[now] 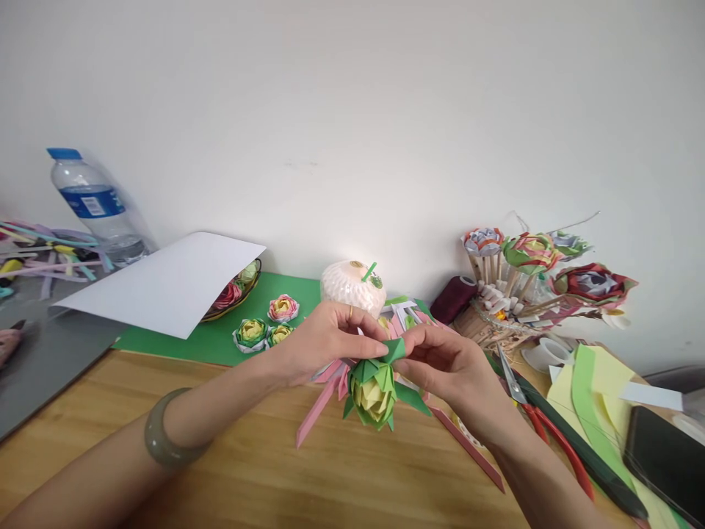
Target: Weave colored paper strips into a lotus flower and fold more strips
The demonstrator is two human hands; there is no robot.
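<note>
Between my two hands hangs a folded paper flower (371, 397), with a yellow-green centre and green outer petals, above the wooden table. My left hand (324, 342), with a ring on a finger, pinches the flower's upper edge between thumb and fingers. From the other side my right hand (446, 367) grips a green petal (394, 351) at the top with thumb and forefinger. Other green petals point downward and to the right. Pink paper strips (319, 410) lie behind and under the flower, partly hidden by my hands.
Finished paper flowers (283, 308) sit on a green sheet (159, 339). A white sheet (165, 283) partly covers a basket of flowers. At right are red-handled scissors (556, 441), a black phone (666, 463), purple thread (454, 297) and flowers on sticks (532, 253). A water bottle (93, 206) stands left.
</note>
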